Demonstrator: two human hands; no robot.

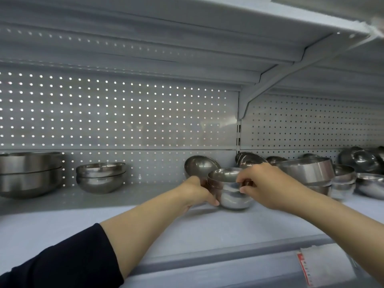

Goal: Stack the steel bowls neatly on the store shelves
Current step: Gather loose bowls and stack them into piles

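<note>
Right hand [264, 185] fingers curled over the near rim of the small bowl stack [229, 189], thumb and fingertips pinching the top bowl's edge; left hand [197, 192] wrapped round the stack's left side, thumb low against the bottom bowl, other fingers hidden behind it. Stack looked like two or three small steel bowls nested upright, sitting on the shelf [187, 231] about mid-depth, right of centre. Just behind it one bowl tipped on its side [200, 165], leaning toward the pegboard back panel [124, 113]; another tilted bowl [249, 159] behind the right hand, partly hidden. To the right, a large straight-sided bowl stack [307, 170] close to the right wrist, then more small bowls [342, 179] nested and loose, some overturned at far right, jumbled together. To the left, well apart from the hands, a neat pair of medium bowls [101, 176] nested near the back panel, and a big bowl stack [29, 173] at the frame's left edge. Left forearm bare with dark sleeve [56, 260] pushed up; right forearm bare. Upper shelf [187, 28] overhead on a bracket [270, 88]. Price tag strip [305, 269] on the shelf's front edge, lower right, text blurred
</note>
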